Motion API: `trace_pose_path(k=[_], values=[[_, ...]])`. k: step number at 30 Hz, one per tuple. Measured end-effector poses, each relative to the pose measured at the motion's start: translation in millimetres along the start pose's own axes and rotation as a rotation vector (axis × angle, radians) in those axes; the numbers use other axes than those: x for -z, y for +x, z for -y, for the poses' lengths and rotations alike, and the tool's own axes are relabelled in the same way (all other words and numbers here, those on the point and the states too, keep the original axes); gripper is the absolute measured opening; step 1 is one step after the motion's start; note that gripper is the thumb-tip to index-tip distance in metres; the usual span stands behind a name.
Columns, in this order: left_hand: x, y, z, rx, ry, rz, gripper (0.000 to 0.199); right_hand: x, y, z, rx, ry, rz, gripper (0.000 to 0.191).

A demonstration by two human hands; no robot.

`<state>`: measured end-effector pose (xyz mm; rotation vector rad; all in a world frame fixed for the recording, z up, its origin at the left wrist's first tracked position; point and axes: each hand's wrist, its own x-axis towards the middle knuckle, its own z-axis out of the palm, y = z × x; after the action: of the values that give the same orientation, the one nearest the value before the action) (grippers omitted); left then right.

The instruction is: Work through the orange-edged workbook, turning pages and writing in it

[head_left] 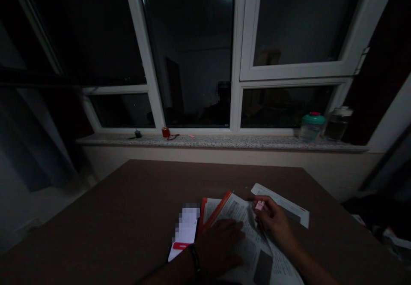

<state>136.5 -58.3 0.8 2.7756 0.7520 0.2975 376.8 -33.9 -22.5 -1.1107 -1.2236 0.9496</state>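
My left hand [221,244], with a dark band on its wrist, lies flat with fingers spread on printed sheets [245,220] that have orange edges. Between the fingers of my right hand [272,218] is a small pink object [260,205], held over the right side of the sheets. A lit phone [186,229] rests just left of the papers, partly behind my left forearm. Beyond my right hand, a separate long strip of printed paper [282,203] lies on the table.
The brown table [144,199] reaches toward a stone windowsill [224,141]. On the sill stand a red jar [165,132], a small dark bottle [138,134], a teal-lidded container [312,126] and a clear jug [338,124]. Dark windows rise behind.
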Motion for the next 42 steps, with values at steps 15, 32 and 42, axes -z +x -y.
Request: trace_pose_path(k=[15,32,42], values=[[-6.8,1,9,0.190,-0.186,-0.016,0.090,-3,-8,-5,0.032,-0.118,0.201,0.026],[0.1,6,-3,0.075,0.054,-0.023,0.055,-1,-15,9,0.312,-0.476,0.229,0.018],[0.5,7,-7,0.047,-0.049,-0.028,0.058,5,-12,6,0.345,-0.576,0.419,0.020]])
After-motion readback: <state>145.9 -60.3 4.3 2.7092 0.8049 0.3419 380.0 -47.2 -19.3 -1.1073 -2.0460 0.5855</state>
